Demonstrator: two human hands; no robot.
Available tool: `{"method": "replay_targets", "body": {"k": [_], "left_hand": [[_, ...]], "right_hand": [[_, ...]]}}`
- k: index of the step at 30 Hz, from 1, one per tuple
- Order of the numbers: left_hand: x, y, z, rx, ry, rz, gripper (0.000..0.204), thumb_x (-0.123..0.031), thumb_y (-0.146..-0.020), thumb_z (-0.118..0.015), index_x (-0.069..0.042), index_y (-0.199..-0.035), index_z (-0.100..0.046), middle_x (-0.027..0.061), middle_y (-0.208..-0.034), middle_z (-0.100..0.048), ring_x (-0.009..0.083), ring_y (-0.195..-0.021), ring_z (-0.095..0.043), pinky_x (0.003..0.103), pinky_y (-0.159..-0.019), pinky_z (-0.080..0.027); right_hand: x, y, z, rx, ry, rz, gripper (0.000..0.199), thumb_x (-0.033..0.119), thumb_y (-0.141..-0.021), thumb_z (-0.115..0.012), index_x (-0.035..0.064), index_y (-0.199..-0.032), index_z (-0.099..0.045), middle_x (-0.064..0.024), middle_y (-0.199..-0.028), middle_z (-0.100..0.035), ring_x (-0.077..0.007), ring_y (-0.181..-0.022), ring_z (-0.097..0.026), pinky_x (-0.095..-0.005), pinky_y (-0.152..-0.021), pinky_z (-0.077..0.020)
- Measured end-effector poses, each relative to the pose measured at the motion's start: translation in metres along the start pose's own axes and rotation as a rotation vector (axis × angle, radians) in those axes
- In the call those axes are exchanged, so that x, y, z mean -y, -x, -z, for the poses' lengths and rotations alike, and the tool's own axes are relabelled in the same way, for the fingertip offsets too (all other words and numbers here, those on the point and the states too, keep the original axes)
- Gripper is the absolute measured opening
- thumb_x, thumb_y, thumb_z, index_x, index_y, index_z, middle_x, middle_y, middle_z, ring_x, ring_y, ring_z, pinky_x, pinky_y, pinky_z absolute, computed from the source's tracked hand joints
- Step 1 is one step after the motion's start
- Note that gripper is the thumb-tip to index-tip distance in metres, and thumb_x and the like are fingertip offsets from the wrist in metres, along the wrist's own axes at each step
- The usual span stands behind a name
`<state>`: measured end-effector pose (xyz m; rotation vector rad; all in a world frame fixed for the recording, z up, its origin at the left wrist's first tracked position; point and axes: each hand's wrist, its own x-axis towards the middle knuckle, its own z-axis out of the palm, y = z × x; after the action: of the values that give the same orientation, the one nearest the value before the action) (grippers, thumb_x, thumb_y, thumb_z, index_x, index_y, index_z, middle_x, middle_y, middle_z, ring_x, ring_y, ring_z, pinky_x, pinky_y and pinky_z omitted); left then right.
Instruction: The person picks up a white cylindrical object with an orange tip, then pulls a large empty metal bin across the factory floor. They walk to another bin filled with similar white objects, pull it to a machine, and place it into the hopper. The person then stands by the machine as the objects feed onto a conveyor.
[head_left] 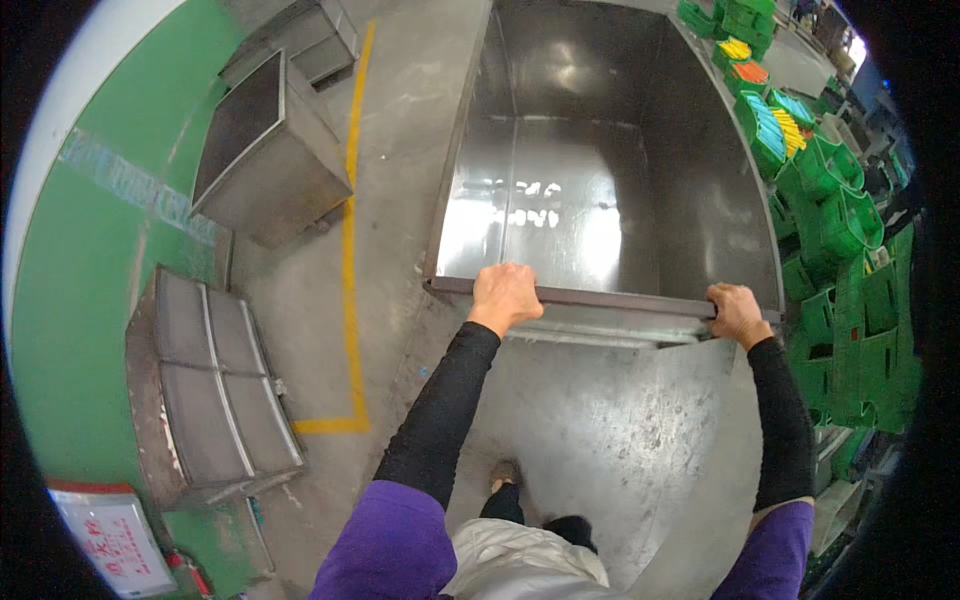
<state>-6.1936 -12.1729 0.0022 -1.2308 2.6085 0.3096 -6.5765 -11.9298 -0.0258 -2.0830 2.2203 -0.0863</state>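
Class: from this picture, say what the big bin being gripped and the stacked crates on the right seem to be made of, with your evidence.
Big bin: likely sheet steel, bare grey, glossy; its inside mirrors ceiling lights. Stacked crates: probably moulded plastic, bright uniform green, open-slotted walls. Both hands, left and right, grip the bin's near rim.

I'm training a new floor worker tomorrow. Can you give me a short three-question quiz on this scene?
1. True or false: both hands grip the near rim of the big metal bin.
2. What lies inside the big metal bin? A) green crates B) nothing visible C) yellow tape
3. On which side of the person are the green crates stacked?

Key:
1. True: left hand and right hand are on the rim.
2. B
3. The right.
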Motion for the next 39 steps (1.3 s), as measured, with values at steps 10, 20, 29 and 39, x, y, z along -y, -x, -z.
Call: {"method": "replay_targets", "body": {"k": [10,20,29,39], "left_hand": [[-0.001,-0.248,0.095,-0.035,0.057,-0.017,0.027,-0.033,-0.069,-0.076,-0.007,-0.073,-0.074,0.0114,-0.071,-0.069,0.0258,-0.070,-0.070,0.039,-0.068,-0.058],[-0.041,-0.543,0.162,-0.190,0.060,0.055,0.029,-0.031,-0.062,-0.076,-0.004,-0.073,-0.077,0.0166,-0.073,-0.072,0.0307,-0.074,-0.074,0.042,-0.072,-0.060],[-0.020,-0.800,0.215,-0.148,0.053,0.011,0.053,-0.055,-0.073,-0.082,-0.005,-0.091,-0.080,0.0206,-0.091,-0.077,0.0370,-0.091,-0.075,0.046,-0.082,-0.059],[0.114,-1.149,0.290,0.042,0.109,0.054,0.032,-0.025,-0.064,-0.070,-0.007,-0.089,-0.081,0.0210,-0.087,-0.076,0.0375,-0.087,-0.076,0.045,-0.076,-0.060]], "right_hand": [[-0.171,-0.236,0.028,0.118,-0.023,-0.078,0.049,0.023,-0.067,-0.088,0.0050,-0.106,-0.065,-0.0178,-0.097,-0.069,-0.0415,-0.095,-0.066,-0.0506,-0.084,-0.0531],[-0.396,-0.477,0.032,0.004,-0.069,0.070,0.040,0.021,-0.070,-0.085,0.0043,-0.100,-0.064,-0.0184,-0.098,-0.069,-0.0442,-0.095,-0.064,-0.0532,-0.081,-0.0511],[-0.497,-0.699,0.064,0.119,0.036,0.019,0.031,0.028,-0.075,-0.081,0.0060,-0.090,-0.065,-0.0144,-0.092,-0.069,-0.0365,-0.093,-0.069,-0.0483,-0.084,-0.0543],[-0.602,-1.092,0.066,0.195,0.062,0.077,0.035,0.035,-0.074,-0.079,0.0063,-0.091,-0.066,-0.0132,-0.089,-0.071,-0.0369,-0.087,-0.071,-0.0484,-0.077,-0.0570]]}}
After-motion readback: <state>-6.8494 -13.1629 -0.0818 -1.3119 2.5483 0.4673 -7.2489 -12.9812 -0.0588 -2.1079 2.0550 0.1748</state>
